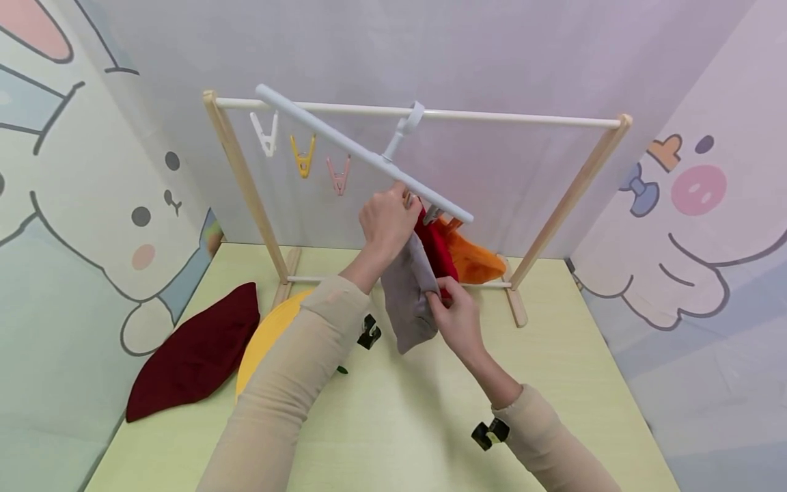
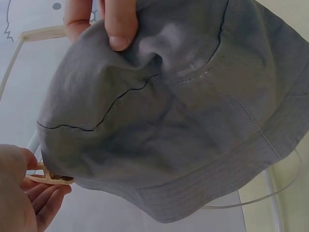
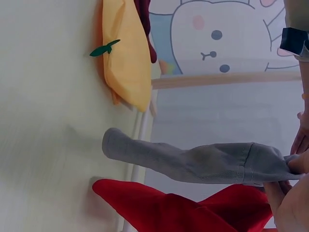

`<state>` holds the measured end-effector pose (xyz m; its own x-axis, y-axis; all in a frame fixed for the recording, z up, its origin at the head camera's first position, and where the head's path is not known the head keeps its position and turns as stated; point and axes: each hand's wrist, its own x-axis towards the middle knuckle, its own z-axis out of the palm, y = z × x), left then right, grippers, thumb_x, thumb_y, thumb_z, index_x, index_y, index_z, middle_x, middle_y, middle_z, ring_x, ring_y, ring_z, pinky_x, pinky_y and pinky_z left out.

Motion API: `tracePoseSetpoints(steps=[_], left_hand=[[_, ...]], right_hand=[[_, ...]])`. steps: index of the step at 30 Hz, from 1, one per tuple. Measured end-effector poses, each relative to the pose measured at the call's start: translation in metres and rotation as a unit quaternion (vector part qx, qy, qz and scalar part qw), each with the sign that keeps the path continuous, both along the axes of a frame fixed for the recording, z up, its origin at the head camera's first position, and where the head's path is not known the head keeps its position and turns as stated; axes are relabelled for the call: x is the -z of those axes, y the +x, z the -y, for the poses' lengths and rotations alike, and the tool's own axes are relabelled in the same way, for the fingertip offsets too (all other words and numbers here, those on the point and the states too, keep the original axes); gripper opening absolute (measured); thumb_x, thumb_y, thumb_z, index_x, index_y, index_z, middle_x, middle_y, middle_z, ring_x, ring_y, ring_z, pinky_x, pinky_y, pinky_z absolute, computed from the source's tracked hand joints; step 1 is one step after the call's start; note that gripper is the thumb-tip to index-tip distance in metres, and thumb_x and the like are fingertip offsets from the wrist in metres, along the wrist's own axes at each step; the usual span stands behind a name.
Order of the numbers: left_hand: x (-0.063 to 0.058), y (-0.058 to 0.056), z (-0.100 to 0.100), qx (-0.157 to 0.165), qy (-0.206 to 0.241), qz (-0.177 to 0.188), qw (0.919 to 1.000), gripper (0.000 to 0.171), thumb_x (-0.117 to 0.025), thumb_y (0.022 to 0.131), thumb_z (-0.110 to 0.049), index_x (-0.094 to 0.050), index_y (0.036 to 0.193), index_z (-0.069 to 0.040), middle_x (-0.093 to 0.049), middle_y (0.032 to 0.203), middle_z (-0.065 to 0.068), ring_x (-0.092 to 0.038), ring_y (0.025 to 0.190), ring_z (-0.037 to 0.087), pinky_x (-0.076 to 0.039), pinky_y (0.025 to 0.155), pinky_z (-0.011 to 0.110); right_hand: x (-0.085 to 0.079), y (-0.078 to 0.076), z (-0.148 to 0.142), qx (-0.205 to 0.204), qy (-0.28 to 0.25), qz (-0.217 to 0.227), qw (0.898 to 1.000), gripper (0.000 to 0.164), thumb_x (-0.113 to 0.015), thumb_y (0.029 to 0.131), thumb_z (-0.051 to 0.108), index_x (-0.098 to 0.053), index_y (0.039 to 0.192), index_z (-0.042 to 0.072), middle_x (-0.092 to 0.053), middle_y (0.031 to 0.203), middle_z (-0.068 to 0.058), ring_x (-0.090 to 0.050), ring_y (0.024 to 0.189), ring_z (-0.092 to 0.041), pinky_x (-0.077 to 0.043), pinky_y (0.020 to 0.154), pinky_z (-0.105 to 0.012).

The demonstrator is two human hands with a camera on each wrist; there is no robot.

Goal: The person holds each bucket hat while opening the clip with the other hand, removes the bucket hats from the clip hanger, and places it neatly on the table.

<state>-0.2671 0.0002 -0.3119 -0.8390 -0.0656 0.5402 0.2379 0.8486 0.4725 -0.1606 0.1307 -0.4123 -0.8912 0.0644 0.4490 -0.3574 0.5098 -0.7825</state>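
A grey bucket hat (image 1: pixel 406 301) hangs between my hands below a pale blue hanger (image 1: pixel 363 154). With my left hand (image 1: pixel 389 217) I pinch a beige clothespin (image 2: pixel 47 178) at the hat's edge, just under the hanger bar. My right hand (image 1: pixel 456 318) grips the hat's fabric lower down, thumb and fingers on either side of a fold. Close beside it, a red hat (image 1: pixel 438 246) and an orange hat (image 1: pixel 475 261) hang at the hanger's right end, near a grey clip (image 1: pixel 433 214) and an orange clip (image 1: pixel 453 224).
The hanger hooks over the white rail (image 1: pixel 522 117) of a wooden stand (image 1: pixel 572 198). White (image 1: pixel 266 135), yellow (image 1: pixel 303 157) and pink (image 1: pixel 339 175) clips hang below its left half. On the table (image 1: pixel 541 369), a dark red hat (image 1: pixel 197 355) and a yellow hat (image 1: pixel 264 338) lie at left.
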Motion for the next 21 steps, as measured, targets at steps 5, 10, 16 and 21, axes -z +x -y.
tracePoseSetpoints(steps=[5,10,16,21], left_hand=[[0.000,0.002,0.000,0.007,0.010,-0.009,0.9999,0.021,-0.053,0.089,-0.026,-0.055,0.073,-0.013,-0.043,0.055,-0.001,-0.036,0.047,0.015,-0.027,0.044,0.025],[0.001,0.001,0.000,0.007,0.016,-0.009,0.9998,0.022,-0.052,0.089,-0.024,-0.055,0.071,-0.013,-0.042,0.054,0.000,-0.036,0.047,0.015,-0.026,0.044,0.025],[0.000,0.002,0.001,0.012,0.020,-0.016,0.9996,0.021,-0.053,0.089,-0.024,-0.055,0.071,-0.013,-0.041,0.054,-0.001,-0.036,0.047,0.015,-0.025,0.045,0.025],[0.000,0.003,0.002,0.015,0.018,-0.019,0.9995,0.022,-0.052,0.090,-0.024,-0.055,0.073,-0.012,-0.042,0.055,0.000,-0.034,0.047,0.015,-0.026,0.044,0.025]], right_hand=[[-0.001,0.002,0.000,0.005,-0.013,0.017,1.000,0.005,-0.065,0.083,0.006,-0.064,0.088,0.008,-0.065,0.081,-0.006,-0.057,0.065,-0.015,-0.050,0.060,-0.021],[-0.003,0.004,0.000,-0.001,-0.031,0.042,0.999,0.006,-0.065,0.083,0.008,-0.064,0.089,0.008,-0.064,0.080,-0.006,-0.055,0.064,-0.016,-0.049,0.058,-0.021],[-0.014,0.010,0.004,-0.008,-0.051,0.084,0.995,0.007,-0.064,0.084,0.005,-0.064,0.091,0.004,-0.063,0.081,-0.010,-0.051,0.064,-0.018,-0.046,0.056,-0.018],[-0.016,0.013,0.006,-0.013,-0.056,0.104,0.993,0.006,-0.063,0.084,0.002,-0.064,0.090,0.001,-0.063,0.080,-0.013,-0.050,0.064,-0.020,-0.044,0.055,-0.019]])
